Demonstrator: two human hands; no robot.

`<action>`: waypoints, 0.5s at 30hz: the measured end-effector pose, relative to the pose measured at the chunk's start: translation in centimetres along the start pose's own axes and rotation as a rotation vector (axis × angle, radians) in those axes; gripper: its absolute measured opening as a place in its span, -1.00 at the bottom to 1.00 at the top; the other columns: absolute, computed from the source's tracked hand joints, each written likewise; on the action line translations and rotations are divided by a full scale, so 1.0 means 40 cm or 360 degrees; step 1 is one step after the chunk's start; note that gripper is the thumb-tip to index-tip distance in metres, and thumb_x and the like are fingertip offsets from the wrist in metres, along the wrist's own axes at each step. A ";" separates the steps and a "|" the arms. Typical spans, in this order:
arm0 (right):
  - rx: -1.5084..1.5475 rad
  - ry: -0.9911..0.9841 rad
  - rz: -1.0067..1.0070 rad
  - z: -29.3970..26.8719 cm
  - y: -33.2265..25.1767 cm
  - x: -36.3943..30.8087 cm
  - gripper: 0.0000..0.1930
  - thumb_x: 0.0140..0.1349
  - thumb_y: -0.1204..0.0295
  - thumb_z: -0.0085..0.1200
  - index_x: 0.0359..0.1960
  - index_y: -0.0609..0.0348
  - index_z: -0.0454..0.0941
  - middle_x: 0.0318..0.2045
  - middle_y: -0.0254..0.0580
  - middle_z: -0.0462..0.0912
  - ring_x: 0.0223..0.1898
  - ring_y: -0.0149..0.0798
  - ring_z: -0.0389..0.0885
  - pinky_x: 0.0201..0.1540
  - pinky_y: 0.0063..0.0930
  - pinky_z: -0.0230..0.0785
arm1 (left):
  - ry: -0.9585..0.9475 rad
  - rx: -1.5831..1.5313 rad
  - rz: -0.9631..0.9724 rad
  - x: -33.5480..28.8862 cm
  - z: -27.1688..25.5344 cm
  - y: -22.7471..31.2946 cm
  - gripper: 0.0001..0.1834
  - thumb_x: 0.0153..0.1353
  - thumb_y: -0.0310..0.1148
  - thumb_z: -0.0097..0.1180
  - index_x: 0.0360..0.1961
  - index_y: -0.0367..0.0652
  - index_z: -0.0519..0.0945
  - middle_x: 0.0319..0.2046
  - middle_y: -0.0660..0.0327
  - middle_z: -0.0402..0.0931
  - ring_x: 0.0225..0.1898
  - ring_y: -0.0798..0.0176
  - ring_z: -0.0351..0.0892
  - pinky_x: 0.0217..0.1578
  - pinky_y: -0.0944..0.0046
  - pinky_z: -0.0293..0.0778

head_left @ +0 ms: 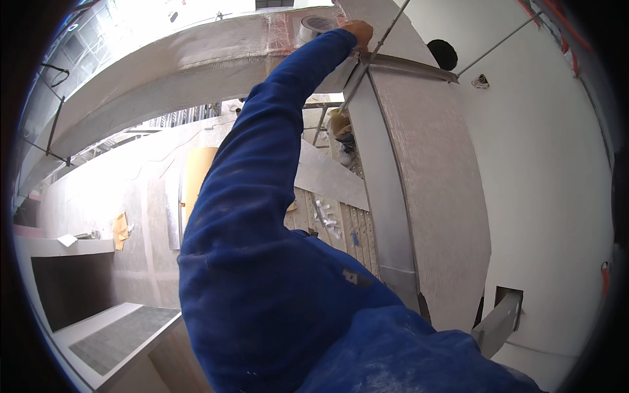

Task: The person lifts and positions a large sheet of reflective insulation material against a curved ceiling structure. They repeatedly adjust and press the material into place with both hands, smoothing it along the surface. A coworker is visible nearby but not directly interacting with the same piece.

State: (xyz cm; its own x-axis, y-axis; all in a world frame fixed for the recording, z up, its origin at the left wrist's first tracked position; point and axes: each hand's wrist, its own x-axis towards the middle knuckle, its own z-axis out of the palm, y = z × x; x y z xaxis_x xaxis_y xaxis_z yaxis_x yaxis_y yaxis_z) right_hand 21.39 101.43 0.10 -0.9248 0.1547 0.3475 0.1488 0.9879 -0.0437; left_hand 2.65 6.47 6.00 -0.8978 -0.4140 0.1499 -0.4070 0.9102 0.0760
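– White wall (pixel 544 177) filled the rt side, w/ a round black spot (pixel 442 54) up top. What else was in the bkgd?
– Pale wrapped duct (pixel 190 75) across the upper L. Thin rod (pixel 391 25) slanted past its corner.
– And the arm?
– L arm, blue sleeve (pixel 255 164), reached up & fwd, a bit bent, wrist near the top edge. L hand (pixel 357 31) was by the duct's top, just beside the rod, back of it showing, fingers curled away.
– Pinching smth?
– Couldn't tell, fingertips were hidden.
– R hand?
– Out of view, so couldn't tell its state either.
– Where was the roll (pixel 318 25)?
– Atop the duct, just L of the wrist, partly behind the sleeve. Couldn't tell if they touched.
– Anything lower down?
– White scraps (pixel 327 219), well below, mid-view.
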 end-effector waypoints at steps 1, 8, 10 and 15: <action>0.0009 -0.0024 0.0017 -0.004 -0.004 0.001 -0.34 0.64 -0.03 -0.20 0.33 0.42 0.49 0.30 0.26 0.55 0.30 0.32 0.46 0.38 0.06 0.27 | -0.0048 -0.0029 -0.0023 -0.006 -0.012 0.001 -0.51 0.08 -0.10 0.59 -0.04 -0.16 0.82 -0.03 -0.05 0.78 0.08 -0.15 0.76 0.06 -0.13 0.65; -0.0097 -0.0044 0.0148 -0.013 -0.025 0.009 -0.33 0.63 -0.05 -0.20 0.35 0.37 0.51 0.33 0.22 0.54 0.35 0.27 0.44 0.42 0.03 0.24 | 0.0109 0.0044 0.0107 0.019 0.025 0.014 -0.58 0.09 -0.17 0.45 -0.09 -0.21 0.81 -0.08 -0.06 0.79 -0.03 -0.15 0.80 0.01 -0.03 0.68; -0.0085 -0.0065 0.0151 -0.005 -0.019 0.011 -0.32 0.63 -0.06 -0.20 0.36 0.37 0.50 0.34 0.21 0.53 0.36 0.27 0.43 0.43 0.03 0.23 | -0.0022 0.0080 0.0140 0.057 0.048 0.001 -0.59 0.16 -0.19 0.41 -0.01 -0.17 0.81 -0.01 -0.03 0.77 0.04 -0.16 0.77 0.09 -0.07 0.64; -0.0038 -0.0062 0.0113 0.001 -0.004 0.010 -0.30 0.63 -0.08 -0.22 0.38 0.39 0.48 0.36 0.24 0.51 0.38 0.27 0.41 0.45 0.03 0.21 | -0.0018 0.0050 0.0277 0.086 0.082 -0.019 -0.65 0.23 -0.21 0.27 -0.11 -0.25 0.81 -0.09 -0.08 0.78 -0.03 -0.18 0.79 -0.01 -0.07 0.63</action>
State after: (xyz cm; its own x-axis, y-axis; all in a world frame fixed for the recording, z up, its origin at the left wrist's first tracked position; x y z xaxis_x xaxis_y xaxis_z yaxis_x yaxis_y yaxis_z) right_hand 20.99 101.34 0.19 -0.9245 0.2250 0.3077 0.2221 0.9740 -0.0447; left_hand -0.69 4.37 3.22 -0.9569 -0.2504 0.1473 -0.2504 0.9680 0.0190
